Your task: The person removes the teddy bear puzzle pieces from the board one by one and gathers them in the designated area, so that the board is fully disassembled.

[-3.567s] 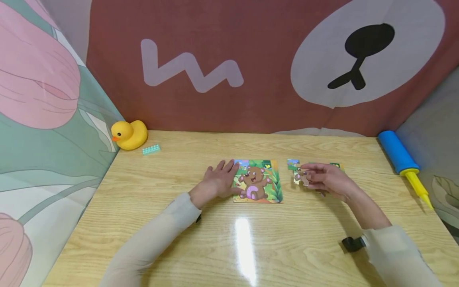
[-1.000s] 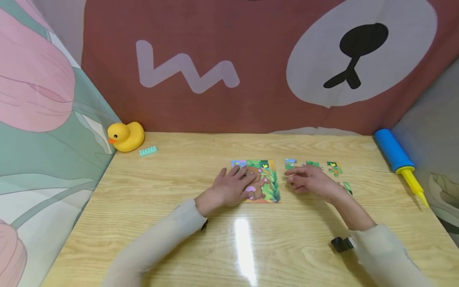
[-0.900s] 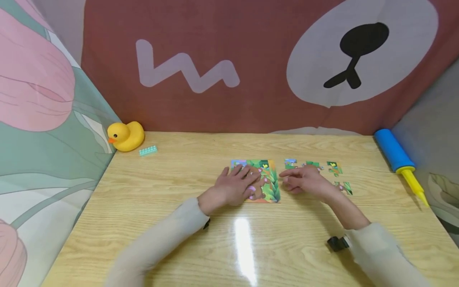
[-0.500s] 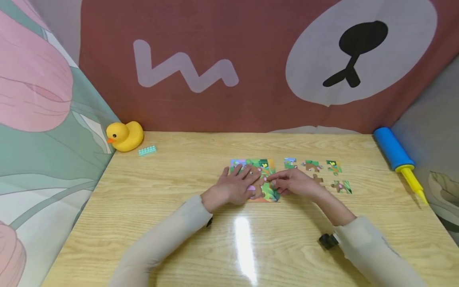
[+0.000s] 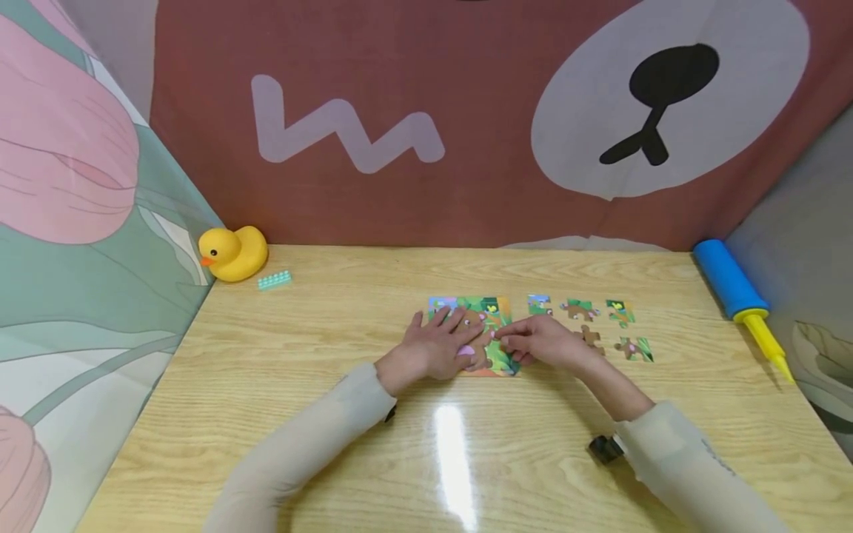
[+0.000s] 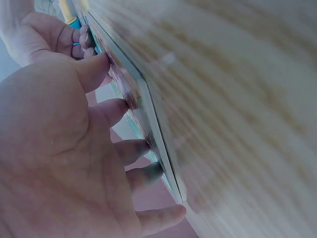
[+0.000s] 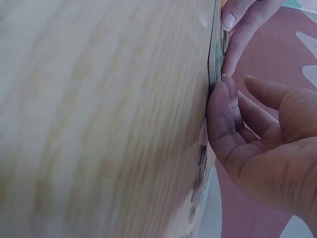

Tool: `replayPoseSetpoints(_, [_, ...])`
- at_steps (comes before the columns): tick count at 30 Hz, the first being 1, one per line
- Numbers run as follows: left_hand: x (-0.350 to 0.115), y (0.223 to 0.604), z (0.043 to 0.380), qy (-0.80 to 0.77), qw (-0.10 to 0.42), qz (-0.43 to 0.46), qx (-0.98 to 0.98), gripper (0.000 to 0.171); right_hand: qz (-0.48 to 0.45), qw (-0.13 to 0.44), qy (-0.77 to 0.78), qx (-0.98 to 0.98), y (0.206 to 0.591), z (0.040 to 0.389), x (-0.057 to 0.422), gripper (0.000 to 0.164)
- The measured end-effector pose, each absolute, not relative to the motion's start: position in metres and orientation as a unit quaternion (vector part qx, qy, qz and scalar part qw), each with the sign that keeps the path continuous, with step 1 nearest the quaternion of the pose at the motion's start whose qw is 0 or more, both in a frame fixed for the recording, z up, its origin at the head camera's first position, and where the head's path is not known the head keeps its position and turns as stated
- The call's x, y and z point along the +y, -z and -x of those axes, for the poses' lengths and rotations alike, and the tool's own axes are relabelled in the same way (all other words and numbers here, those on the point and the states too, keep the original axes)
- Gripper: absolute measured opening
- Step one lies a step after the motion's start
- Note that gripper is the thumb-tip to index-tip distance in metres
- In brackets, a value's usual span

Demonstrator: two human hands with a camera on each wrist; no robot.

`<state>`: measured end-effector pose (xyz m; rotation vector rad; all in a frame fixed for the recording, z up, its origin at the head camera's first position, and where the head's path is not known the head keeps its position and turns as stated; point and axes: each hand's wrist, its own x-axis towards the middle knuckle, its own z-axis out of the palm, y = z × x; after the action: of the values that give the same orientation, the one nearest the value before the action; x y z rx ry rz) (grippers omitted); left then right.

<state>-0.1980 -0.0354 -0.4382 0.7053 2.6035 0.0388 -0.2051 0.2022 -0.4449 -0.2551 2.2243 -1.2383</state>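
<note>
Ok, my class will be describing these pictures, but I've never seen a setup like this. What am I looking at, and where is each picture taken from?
There is no machine here, just a person's two bare hands. The wide picture comes from a camera worn on the head, looking forward and down. The two tilted close-ups come from cameras worn on the left and right wrists.

On the wooden table lies a bear picture board, with loose puzzle pieces to its right. Further out are a yellow duck, a teal toy block and a blue and yellow pump.

The left hand rests on the board, fingers spread. The right hand is at the board's right side; whether it holds anything is unclear.
</note>
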Motion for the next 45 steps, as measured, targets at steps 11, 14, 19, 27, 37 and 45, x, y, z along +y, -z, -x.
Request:
replayPoseSetpoints(11, [-0.033,0.439,0.1962,-0.007,0.216,-0.253,0.943,0.058,0.094,0.27,0.452,0.845,0.4442,0.2035,0.2032,0.035])
replayPoseSetpoints(14, [-0.0329,0.4384,0.196,-0.007,0.217,-0.253,0.943,0.056,0.094,0.255,0.446,0.853,0.4435,0.2033,0.2039,0.034])
replayPoseSetpoints(19, [-0.0329,0.4378,0.1963,-0.007,0.219,-0.253,0.942,0.058,0.099,0.225,0.441,0.863,0.4414,0.2018,0.2051,0.032])
replayPoseSetpoints(27, [-0.0345,0.4374,0.1962,0.003,0.216,-0.249,0.944,0.06,0.099,0.242,0.474,0.841,0.4406,0.1997,0.2043,0.026])
replayPoseSetpoints(37, [-0.0335,0.4387,0.1967,0.013,0.213,-0.25,0.944,0.059,0.103,0.246,0.492,0.829,0.4421,0.1987,0.2014,0.028])
replayPoseSetpoints(45, [-0.0305,0.4373,0.1958,0.02,0.213,-0.251,0.944,0.059,0.091,0.248,0.505,0.822,0.4451,0.1981,0.2026,0.03])
